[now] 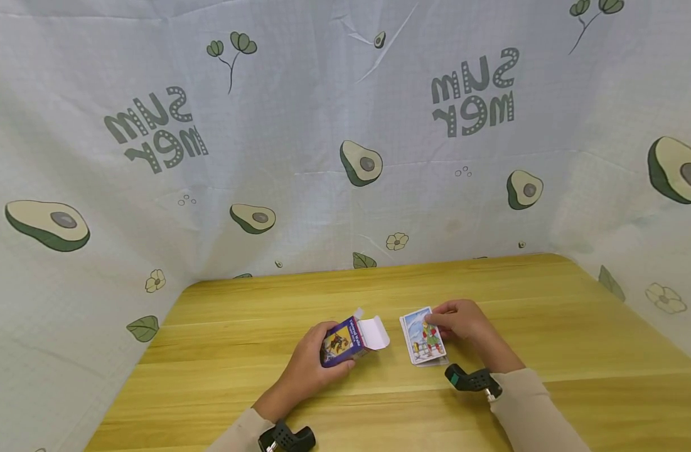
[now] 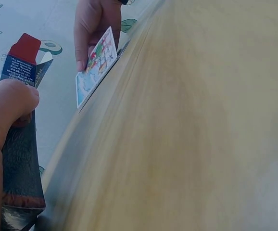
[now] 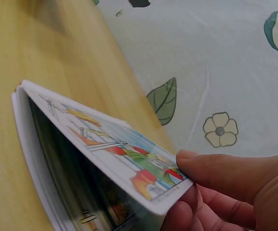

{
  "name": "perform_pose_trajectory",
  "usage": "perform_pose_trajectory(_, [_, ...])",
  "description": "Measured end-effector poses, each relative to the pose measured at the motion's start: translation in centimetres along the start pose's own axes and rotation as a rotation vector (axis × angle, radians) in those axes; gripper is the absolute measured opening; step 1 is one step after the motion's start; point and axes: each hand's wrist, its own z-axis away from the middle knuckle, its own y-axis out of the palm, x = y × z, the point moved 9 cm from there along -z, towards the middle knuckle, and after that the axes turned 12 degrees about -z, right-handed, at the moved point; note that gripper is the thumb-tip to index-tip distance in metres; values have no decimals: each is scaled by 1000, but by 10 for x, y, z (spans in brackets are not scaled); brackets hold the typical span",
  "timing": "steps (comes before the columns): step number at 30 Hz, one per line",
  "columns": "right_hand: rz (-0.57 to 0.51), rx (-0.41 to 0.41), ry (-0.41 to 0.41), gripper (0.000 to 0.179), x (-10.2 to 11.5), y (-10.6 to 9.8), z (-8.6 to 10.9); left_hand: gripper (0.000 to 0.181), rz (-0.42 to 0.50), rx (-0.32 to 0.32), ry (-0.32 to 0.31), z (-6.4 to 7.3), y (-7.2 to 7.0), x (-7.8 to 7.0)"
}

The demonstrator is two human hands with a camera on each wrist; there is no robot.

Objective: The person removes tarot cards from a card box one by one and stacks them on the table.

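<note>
My left hand (image 1: 305, 367) grips a blue and purple tarot card box (image 1: 338, 344), thumb along its near side and fingers over the far side. The box lies tilted, with its white end flap (image 1: 374, 333) folded open toward the right. To the right of it, my right hand (image 1: 466, 325) pinches the right edge of an illustrated card (image 3: 124, 149) between thumb and fingers. That card leans at an angle over a stack of cards (image 3: 24, 125), raised along the pinched side and meeting the stack at its far side. Whether the box holds anything is hidden.
Both hands work over a yellow wooden table (image 1: 238, 320). A white curtain (image 1: 300, 125) printed with avocados and leaves stands behind the table and along its sides. Small black cameras (image 1: 472, 381) sit on both wrists, over beige sleeves (image 1: 537, 411).
</note>
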Motion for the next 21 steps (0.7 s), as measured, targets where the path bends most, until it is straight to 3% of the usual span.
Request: perform_pose_trajectory(21, [103,-65,-47,28,4,3,6,70,-1,0,4,0,0,0])
